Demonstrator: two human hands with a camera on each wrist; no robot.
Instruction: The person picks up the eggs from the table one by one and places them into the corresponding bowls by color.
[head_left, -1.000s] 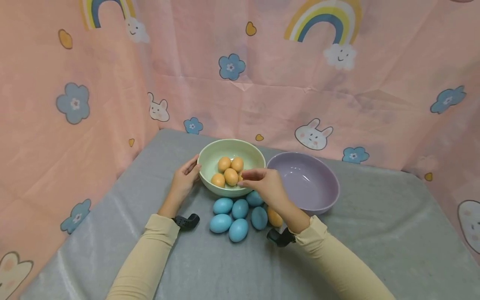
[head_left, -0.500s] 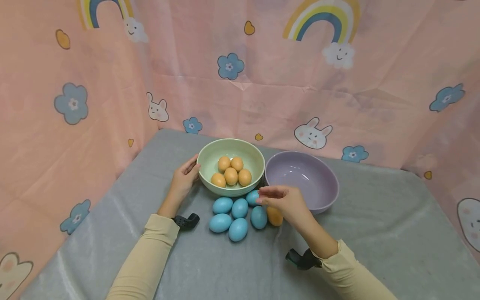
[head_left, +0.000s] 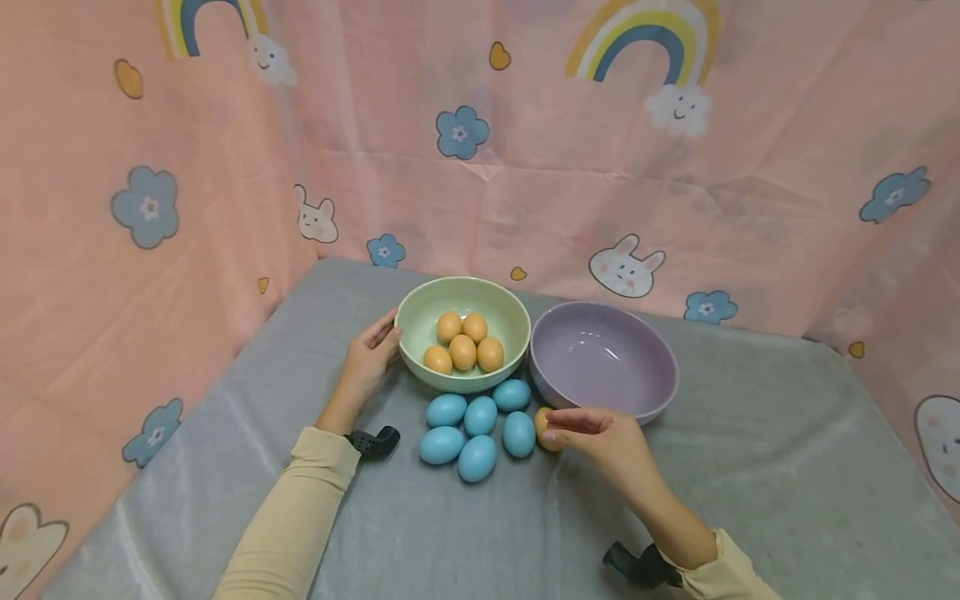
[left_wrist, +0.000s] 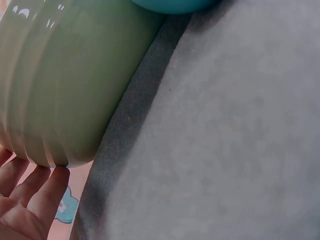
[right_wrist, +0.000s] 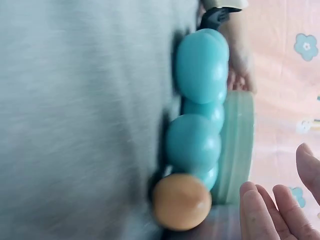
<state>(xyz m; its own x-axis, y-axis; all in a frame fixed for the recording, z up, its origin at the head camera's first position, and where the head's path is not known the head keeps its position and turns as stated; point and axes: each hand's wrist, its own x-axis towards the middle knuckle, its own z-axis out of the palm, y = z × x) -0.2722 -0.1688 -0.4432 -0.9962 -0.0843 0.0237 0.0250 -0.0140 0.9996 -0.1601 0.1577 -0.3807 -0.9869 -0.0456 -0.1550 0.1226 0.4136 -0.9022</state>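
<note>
Pink cloth (head_left: 555, 187) printed with rainbows, rabbits and flowers rises behind a grey-covered table (head_left: 765, 442). We see the left hand (head_left: 367, 354), fingers extended, resting its fingertips against the side of a green bowl (head_left: 501, 310) containing five orange eggs (head_left: 462, 352). Just beside it sits a purple bowl (head_left: 622, 367). Near six blue eggs (head_left: 481, 416), a lone orange egg (right_wrist: 181, 202) lies on the table; we find the right hand (head_left: 611, 446) beside it, thumb and fingers parted, gripping nothing.
</note>
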